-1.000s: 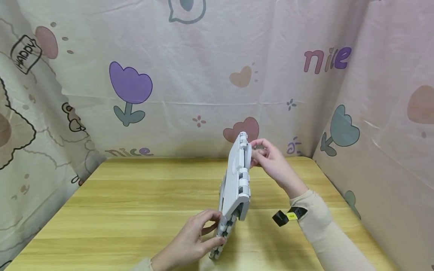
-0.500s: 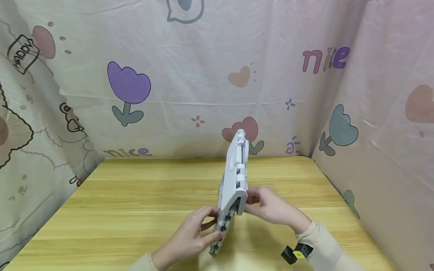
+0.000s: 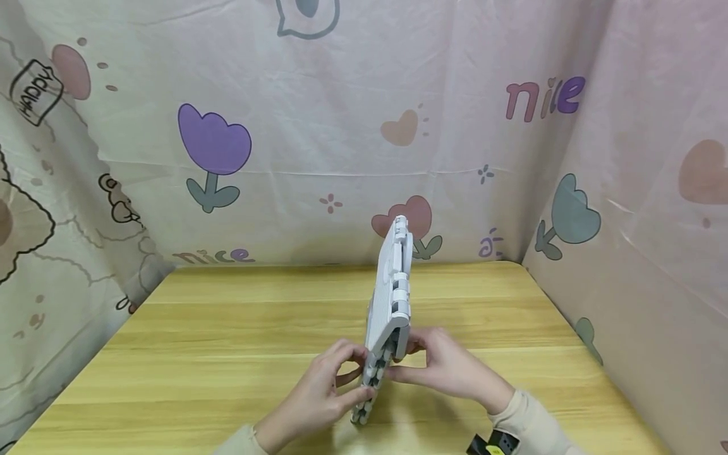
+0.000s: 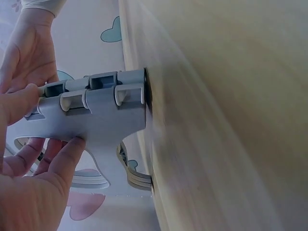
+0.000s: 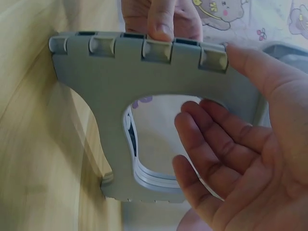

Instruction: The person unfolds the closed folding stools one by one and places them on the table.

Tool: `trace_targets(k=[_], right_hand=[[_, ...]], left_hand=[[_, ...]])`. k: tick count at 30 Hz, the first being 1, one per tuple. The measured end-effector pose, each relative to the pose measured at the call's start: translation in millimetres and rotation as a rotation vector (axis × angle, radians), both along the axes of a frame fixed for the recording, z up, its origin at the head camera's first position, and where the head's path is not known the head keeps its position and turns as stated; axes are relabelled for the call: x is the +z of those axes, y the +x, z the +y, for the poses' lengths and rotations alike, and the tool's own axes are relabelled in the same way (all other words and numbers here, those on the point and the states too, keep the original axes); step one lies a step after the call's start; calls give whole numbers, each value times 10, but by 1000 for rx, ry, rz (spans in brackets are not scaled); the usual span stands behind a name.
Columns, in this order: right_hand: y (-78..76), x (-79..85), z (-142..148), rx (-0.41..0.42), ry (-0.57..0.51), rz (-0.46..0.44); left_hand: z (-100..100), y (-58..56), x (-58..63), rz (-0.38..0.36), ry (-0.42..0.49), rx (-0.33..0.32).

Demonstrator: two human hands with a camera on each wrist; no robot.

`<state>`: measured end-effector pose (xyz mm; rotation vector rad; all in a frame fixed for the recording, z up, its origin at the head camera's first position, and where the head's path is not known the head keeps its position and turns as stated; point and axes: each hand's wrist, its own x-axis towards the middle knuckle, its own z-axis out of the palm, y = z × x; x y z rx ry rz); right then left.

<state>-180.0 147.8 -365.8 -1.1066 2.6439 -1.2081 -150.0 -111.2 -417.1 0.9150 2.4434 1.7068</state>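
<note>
A light grey plastic folding stool (image 3: 387, 284) stands nearly flat-folded on edge in the middle of the table, its ribbed top facing left. My left hand (image 3: 324, 385) grips its near hinged edge, thumb on the hinge knuckles and fingertips at the cut-out, as the left wrist view shows. On the opposite side my right hand (image 3: 449, 366) holds the same leg panel (image 5: 96, 67). In the right wrist view its thumb lies on the hinge edge and its fingers bend at the rim of the opening. The panels stand slightly apart at the near end.
A wooden table (image 3: 199, 328) carries the stool, with its far edge against a printed cloth backdrop (image 3: 318, 114). More of the cloth hangs along the left and right sides. A black wrist camera (image 3: 493, 443) sits on the right sleeve.
My right hand has come down and nearer from the stool's upper far part to its lower near edge. The left hand keeps its grip. The stool stays almost where it was.
</note>
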Motion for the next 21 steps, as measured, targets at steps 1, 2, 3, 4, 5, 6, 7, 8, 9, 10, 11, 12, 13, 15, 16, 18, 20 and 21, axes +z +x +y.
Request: trace_targets(k=[1,2,3,4,5,6,7,8,9,10,11,12,13,15,16,18,20,21], right_hand=[[3,0,-16,-6,-1,-2],[6,0,-31,-9,-2,-4],[9,2,-46,-14,-2,-7],[10,4,-60,-18,-4,-11],[10,5,-74,-22,-4,-14],[9,6,-84,-25,-4,-16],[7,6,-95,-26,-6,-17],[4,4,-105,-28,-6,-16],[2,2,-114,-30,-6,-17],[-1,0,-120,-32,-5,-14],[-5,-1,-126,-33,-4,-11],[-9,-4,-130,-32,-5,-10],[-13,-7,-132,-32,-8,-8],[-20,-15,-132,-34,-10,-4],[-24,-20,-130,-34,-12,0],[-30,-27,-127,-34,-17,1],[-33,-30,-124,-37,-17,2],[-34,-30,-124,-38,-17,1]], left_hand=[[-1,0,-2,0,2,2],[-2,0,-3,1,4,6],[-2,1,-4,2,6,10],[-1,0,-5,5,6,15],[-1,1,-5,8,6,21],[1,1,-4,14,4,29],[1,1,-4,21,1,37],[1,1,-4,30,-3,47],[-1,2,-3,39,-10,57],[-2,3,-2,49,-17,67],[-4,4,2,58,-24,75],[-6,6,5,65,-29,81],[-8,7,9,67,-34,84],[-12,8,17,72,-42,84],[-14,7,21,69,-44,79],[-21,5,28,60,-47,71],[-30,2,31,62,-51,60],[-36,1,32,62,-55,57]])
